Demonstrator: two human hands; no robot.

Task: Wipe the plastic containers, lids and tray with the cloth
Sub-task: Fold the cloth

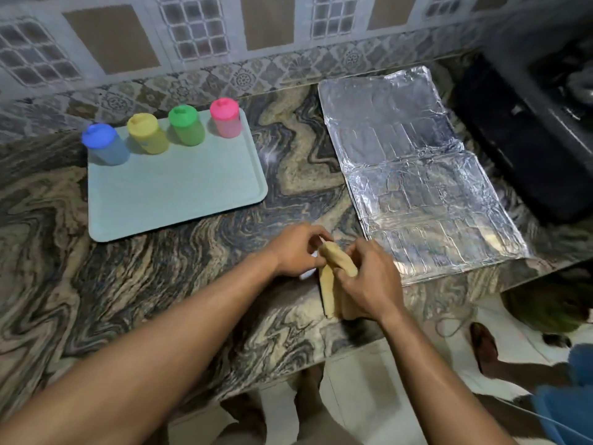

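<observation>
Both hands, left hand (296, 250) and right hand (372, 277), grip the cloth (335, 277) closed between them.

Countertop (167, 284): stone with swirling grey, black and tan veining, filling most of the frame. Back wall (205, 40), top of frame: patterned tiles with brown panels, grid motifs and a floral border strip along the bottom. Foil-covered sheet (414, 175) lies flat right of centre. Black stove (526, 130) in the upper right corner. White floor tiles (359, 396) at the bottom right. Lighting dim and even.

marbled counter (160, 284) under tray (179, 200), foil sheet (417, 187)
</observation>
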